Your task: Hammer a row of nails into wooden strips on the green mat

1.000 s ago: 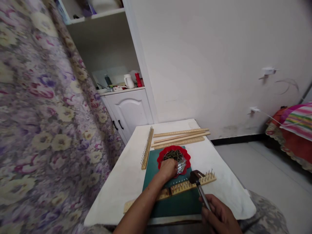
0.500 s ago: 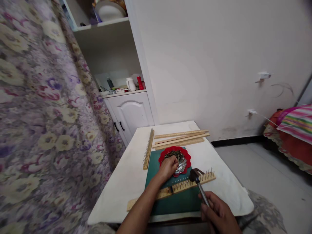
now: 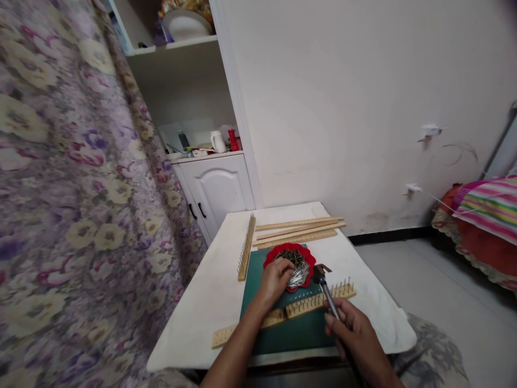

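My left hand (image 3: 276, 280) reaches over a red scalloped bowl (image 3: 310, 260), its fingertips pinched together at the edge of a heap of nails (image 3: 299, 274), silvery and dark. What sits between those fingertips, if anything, is too small to make out. My right hand (image 3: 352, 327) grips a claw hammer (image 3: 329, 297) by its shaft, head raised just right of the bowl. Below the bowl lies a wooden strip (image 3: 307, 306) with nails standing upright along its right part. My left forearm hides some of its left part. Several loose nails rest on the green mat (image 3: 293, 343) above the strip.
Another nail-studded strip (image 3: 247, 248) lies along the table's left side. Several wooden strips (image 3: 299, 230) are laid at the back of the white-covered table (image 3: 194, 318). A floral curtain (image 3: 100, 215) hangs left, and a white cabinet (image 3: 218, 188) stands behind.
My left hand has shifted slightly back toward me over the bowl, its fingers still pinched. The hammer head has risen a little and turned, and my right hand has moved slightly left.
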Motion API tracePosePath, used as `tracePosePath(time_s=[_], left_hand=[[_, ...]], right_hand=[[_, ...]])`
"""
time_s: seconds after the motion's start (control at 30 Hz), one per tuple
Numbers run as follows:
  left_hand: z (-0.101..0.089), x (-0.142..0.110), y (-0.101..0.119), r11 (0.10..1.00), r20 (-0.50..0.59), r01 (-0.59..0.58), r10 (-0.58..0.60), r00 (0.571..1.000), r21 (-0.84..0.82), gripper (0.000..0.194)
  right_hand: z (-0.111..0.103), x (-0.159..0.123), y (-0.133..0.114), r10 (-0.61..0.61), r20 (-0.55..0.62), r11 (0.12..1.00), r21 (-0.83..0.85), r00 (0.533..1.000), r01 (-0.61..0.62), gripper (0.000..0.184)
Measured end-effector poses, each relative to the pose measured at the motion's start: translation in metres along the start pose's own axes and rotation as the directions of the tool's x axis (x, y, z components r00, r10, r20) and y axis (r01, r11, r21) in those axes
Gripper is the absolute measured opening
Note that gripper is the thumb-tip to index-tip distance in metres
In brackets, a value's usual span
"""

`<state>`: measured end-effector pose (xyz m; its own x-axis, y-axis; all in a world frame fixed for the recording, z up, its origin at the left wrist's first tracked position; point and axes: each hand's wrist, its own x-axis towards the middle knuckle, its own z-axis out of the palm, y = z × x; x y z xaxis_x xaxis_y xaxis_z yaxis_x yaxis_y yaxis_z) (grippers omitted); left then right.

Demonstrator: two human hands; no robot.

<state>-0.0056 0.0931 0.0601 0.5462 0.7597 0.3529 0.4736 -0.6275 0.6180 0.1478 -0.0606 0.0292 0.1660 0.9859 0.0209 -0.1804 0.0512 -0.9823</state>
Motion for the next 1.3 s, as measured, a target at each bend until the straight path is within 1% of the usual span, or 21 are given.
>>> tracePosePath(time_s=[0.07,0.1,0.17,0.3,0.4,0.43,0.47,0.53,0.57,0.6,0.63,0.7,0.73,0.8,0.9,0.97,1.0,1.03,1.1,1.2,1.3], left_hand=[[-0.001,-0.016,0.019,0.995,-0.001,-0.074,0.074,0.997,-0.064,0.015],[0.0,-0.026,0.027,0.989,0.027,-0.115,0.118,0.993,-0.096,0.016],[0.005,-0.048,0.042,0.982,0.057,-0.133,0.142,0.988,-0.137,0.016],[0.021,-0.083,0.057,0.986,0.022,-0.036,0.04,0.999,-0.166,0.016],[0.033,-0.098,0.058,0.949,-0.042,0.058,-0.074,0.996,-0.31,0.012],[0.037,-0.101,0.057,0.905,-0.047,0.108,-0.139,0.989,-0.412,0.008],[0.042,-0.105,0.055,0.831,-0.034,0.169,-0.22,0.975,-0.53,0.006],[0.054,-0.111,0.052,0.606,0.04,0.282,-0.381,0.924,-0.744,0.014],[0.061,-0.114,0.051,0.484,0.076,0.308,-0.44,0.895,-0.819,0.018],[0.067,-0.117,0.049,0.386,0.096,0.307,-0.477,0.874,-0.87,0.02],[0.074,-0.119,0.049,0.319,0.094,0.284,-0.498,0.862,-0.904,0.021],[0.082,-0.122,0.048,0.268,0.052,0.215,-0.509,0.859,-0.939,0.021],[0.084,-0.124,0.048,0.274,0.026,0.19,-0.508,0.861,-0.943,0.022],[0.08,-0.126,0.046,0.347,-0.045,0.158,-0.512,0.858,-0.925,0.022],[0.058,-0.13,0.033,0.58,-0.208,0.172,-0.529,0.823,-0.796,0.02],[0.039,-0.132,0.018,0.749,-0.334,0.233,-0.521,0.785,-0.621,0.019],[0.031,-0.132,0.01,0.81,-0.375,0.266,-0.498,0.782,-0.522,0.02],[0.024,-0.132,0.001,0.852,-0.398,0.292,-0.473,0.786,-0.435,0.021],[0.017,-0.129,-0.012,0.904,-0.398,0.311,-0.411,0.82,-0.293,0.022],[0.018,-0.122,-0.022,0.945,-0.354,0.3,-0.328,0.876,-0.131,0.023],[0.022,-0.115,-0.023,0.954,-0.327,0.3,-0.292,0.899,-0.027,0.023]], right_hand=[[0.003,0.004,-0.004,-0.015,-0.029,1.0,-0.016,0.999,0.014,0.029],[0.005,0.005,-0.006,-0.023,-0.041,0.999,-0.023,0.999,0.022,0.029],[0.007,0.006,-0.006,-0.035,-0.058,0.999,-0.03,0.998,0.033,0.029],[0.01,-0.001,0.002,-0.014,-0.038,0.999,0.03,0.999,0.015,0.029],[0.012,-0.008,0.006,0.0,-0.01,0.993,0.121,1.0,0.001,0.029],[0.012,-0.01,0.007,0.002,-0.007,0.99,0.142,1.0,-0.001,0.03],[0.013,-0.011,0.006,0.003,-0.006,0.988,0.157,1.0,-0.002,0.03],[0.013,-0.012,0.004,0.005,-0.014,0.984,0.18,1.0,-0.003,0.032],[0.014,-0.013,0.003,0.009,-0.019,0.982,0.189,1.0,-0.005,0.033],[0.014,-0.013,0.002,0.013,-0.022,0.98,0.198,1.0,-0.009,0.033],[0.015,-0.013,0.002,0.018,-0.02,0.979,0.205,1.0,-0.013,0.034],[0.017,-0.015,0.003,0.029,0.001,0.977,0.209,1.0,-0.028,0.035],[0.018,-0.016,0.004,0.036,0.015,0.978,0.203,0.999,-0.038,0.035],[0.019,-0.018,0.008,0.051,0.034,0.984,0.17,0.998,-0.056,0.035],[0.018,-0.022,0.013,0.063,0.035,0.993,0.095,0.997,-0.067,0.033],[0.016,-0.024,0.015,0.064,0.03,0.996,0.058,0.997,-0.066,0.033],[0.015,-0.025,0.017,0.066,0.026,0.997,0.042,0.997,-0.067,0.033],[0.015,-0.025,0.018,0.069,0.022,0.997,0.026,0.997,-0.07,0.033],[0.015,-0.026,0.02,0.078,0.02,0.997,-0.005,0.997,-0.078,0.034],[0.017,-0.027,0.021,0.093,0.03,0.995,-0.028,0.995,-0.092,0.034],[0.02,-0.028,0.02,0.103,0.028,0.994,-0.038,0.994,-0.102,0.033]])
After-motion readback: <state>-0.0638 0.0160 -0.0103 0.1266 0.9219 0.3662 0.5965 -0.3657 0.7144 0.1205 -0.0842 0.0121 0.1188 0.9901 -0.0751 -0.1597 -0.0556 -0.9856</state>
